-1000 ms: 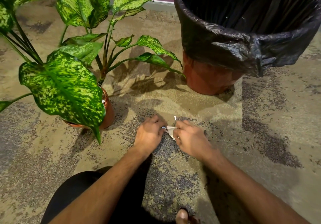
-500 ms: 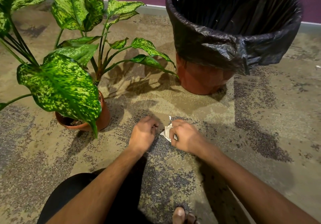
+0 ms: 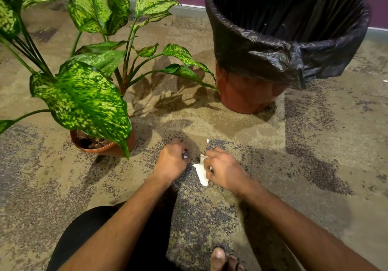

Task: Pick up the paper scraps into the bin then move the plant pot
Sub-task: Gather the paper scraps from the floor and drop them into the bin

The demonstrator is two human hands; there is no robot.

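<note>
The right hand [image 3: 225, 171] pinches white paper scraps [image 3: 202, 171]; the left hand [image 3: 172, 160], just beside, curls on something too small to identify. Beyond the grip, the bin [image 3: 252, 90] holds a black liner [image 3: 262, 60], contents unseen. Left, the plant pot [image 3: 109, 150] holds soil, leaves hiding most.

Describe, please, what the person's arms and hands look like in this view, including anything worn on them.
Both forearms are bare, with no sleeves in view. The left hand and the right hand wear no gloves, and no watch or bracelet shows on either wrist. Any ring would be too small to tell. Dark clothing covers the knee below the left arm.
</note>
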